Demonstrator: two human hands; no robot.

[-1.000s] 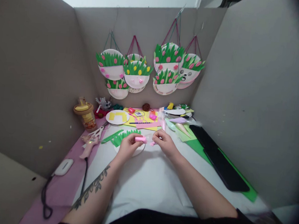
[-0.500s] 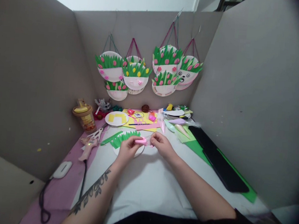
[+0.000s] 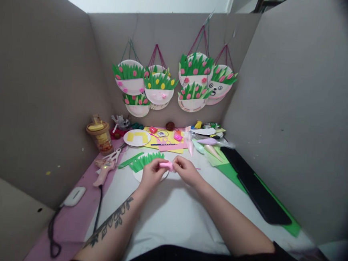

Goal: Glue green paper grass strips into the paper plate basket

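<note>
Between my two hands is a small soft pink lump (image 3: pixel 167 165), perhaps modelling clay. My left hand (image 3: pixel 152 172) pinches it between thumb and fingers. My right hand (image 3: pixel 185 171) is closed at the lump's right end, its fingertips pressed against it. A thin pink stick (image 3: pixel 198 168) shows just past my right hand; whether I hold it is unclear. Just under and behind my left hand lies a white paper plate (image 3: pixel 137 176) with green paper grass (image 3: pixel 143 161) across it. A green paper strip (image 3: pixel 130 160) lies to the left of the plate.
At left are a pink glue gun (image 3: pixel 104 173), a lidded cup (image 3: pixel 99 137) and a white box (image 3: pixel 75 196) with a cable. Piping bags (image 3: pixel 207 141), yellow paper (image 3: pixel 177 150) and a black board (image 3: pixel 259 189) lie behind and right. Decorated plates (image 3: pixel 158 95) hang on the back partition.
My right hand has moved in against the pink lump. The clear film seen between my hands is no longer visible there. The thin stick now shows right of my hand.
</note>
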